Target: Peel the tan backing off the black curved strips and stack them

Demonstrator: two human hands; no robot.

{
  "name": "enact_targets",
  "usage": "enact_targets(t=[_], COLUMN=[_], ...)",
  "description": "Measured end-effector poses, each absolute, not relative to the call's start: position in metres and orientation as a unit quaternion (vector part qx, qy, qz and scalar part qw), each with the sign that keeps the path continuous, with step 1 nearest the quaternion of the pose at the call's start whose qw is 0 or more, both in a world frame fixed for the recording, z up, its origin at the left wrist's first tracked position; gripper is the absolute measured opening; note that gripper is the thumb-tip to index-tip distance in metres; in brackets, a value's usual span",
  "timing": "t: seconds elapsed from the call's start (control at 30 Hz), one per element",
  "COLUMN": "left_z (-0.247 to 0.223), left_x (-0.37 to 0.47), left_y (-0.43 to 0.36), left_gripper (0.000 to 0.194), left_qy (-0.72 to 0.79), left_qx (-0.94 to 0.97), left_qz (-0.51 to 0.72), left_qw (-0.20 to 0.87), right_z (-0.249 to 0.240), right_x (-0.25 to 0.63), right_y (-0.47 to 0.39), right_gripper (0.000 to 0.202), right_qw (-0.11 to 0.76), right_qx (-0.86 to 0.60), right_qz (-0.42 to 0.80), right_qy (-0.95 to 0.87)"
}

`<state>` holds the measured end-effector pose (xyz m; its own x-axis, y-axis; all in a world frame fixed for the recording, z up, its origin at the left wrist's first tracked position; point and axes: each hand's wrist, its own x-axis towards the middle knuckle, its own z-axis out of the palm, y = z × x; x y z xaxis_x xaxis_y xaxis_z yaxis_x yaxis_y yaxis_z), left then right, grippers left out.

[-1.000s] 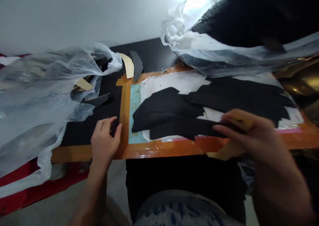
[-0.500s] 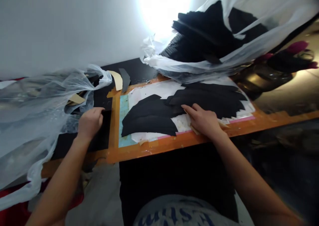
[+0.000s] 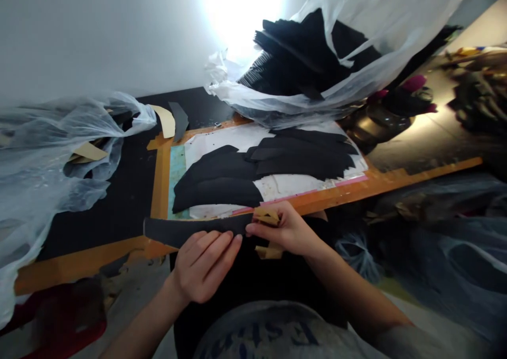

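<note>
The fingers of the left hand are closed on the lower edge of a curved dark strip, while those of the right hand pinch its right end and also keep hold of tan pieces. The strip is over the front edge of the bench, near overlapping black pieces; it seems light, thin and bendable, best held by both ends.

white glare on wall, top centre | dim lower right | right edge blurred, stretched
</note>
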<state>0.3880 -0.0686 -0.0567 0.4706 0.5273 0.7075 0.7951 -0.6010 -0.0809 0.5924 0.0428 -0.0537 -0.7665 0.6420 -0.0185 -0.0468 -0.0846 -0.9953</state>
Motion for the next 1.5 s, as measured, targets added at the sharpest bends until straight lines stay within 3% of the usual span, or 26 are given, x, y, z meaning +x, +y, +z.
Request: enact_targets(t=[0.2,0.33,0.5,0.67,0.93,1.2,1.4,1.5], left_z=[-0.046,-0.034,-0.031,-0.031,-0.049,-0.055,-0.053,-0.063], left_x=[0.401,0.412,0.414,0.409,0.4,0.391,0.365,0.348], left_y=[-0.077,-0.08,-0.078,-0.076,-0.087,-0.09,-0.081,-0.082], left_gripper=[0.03,0.016,0.019,0.017,0.042,0.026,0.031,0.027], left_qy=[-0.446,-0.481,-0.49,-0.453,-0.468,-0.476,-0.517,-0.575], left_qx=[-0.799,-0.776,-0.731,-0.753,-0.795,-0.772,-0.732,-0.661], left_qz=[-0.404,-0.396,-0.424,-0.451,-0.387,-0.418,-0.43,-0.476], left_qw=[0.03,-0.097,-0.214,-0.153,-0.014,0.052,0.108,0.08], right_z=[-0.046,-0.042,-0.054,-0.065,-0.071,-0.081,-0.08,-0.077], right_x=[0.605,0.603,0.596,0.592,0.588,0.584,0.595,0.617], right_y=[0.042,0.034,0.024,0.018,0.021,0.012,0.05,0.081], right_gripper=[0.034,0.035,0.037,0.041,0.039,0.04,0.041,0.037], right_qw=[0.224,0.222,0.202,0.188,0.19,0.196,0.341,0.432], right_qx=[-0.185,-0.14,-0.158,-0.175,-0.18,-0.176,-0.363,-0.404], right_qz=[0.764,0.8,0.847,0.87,0.869,0.899,0.795,0.7], right_qy=[-0.577,-0.539,-0.466,-0.42,-0.421,-0.351,-0.345,-0.401])
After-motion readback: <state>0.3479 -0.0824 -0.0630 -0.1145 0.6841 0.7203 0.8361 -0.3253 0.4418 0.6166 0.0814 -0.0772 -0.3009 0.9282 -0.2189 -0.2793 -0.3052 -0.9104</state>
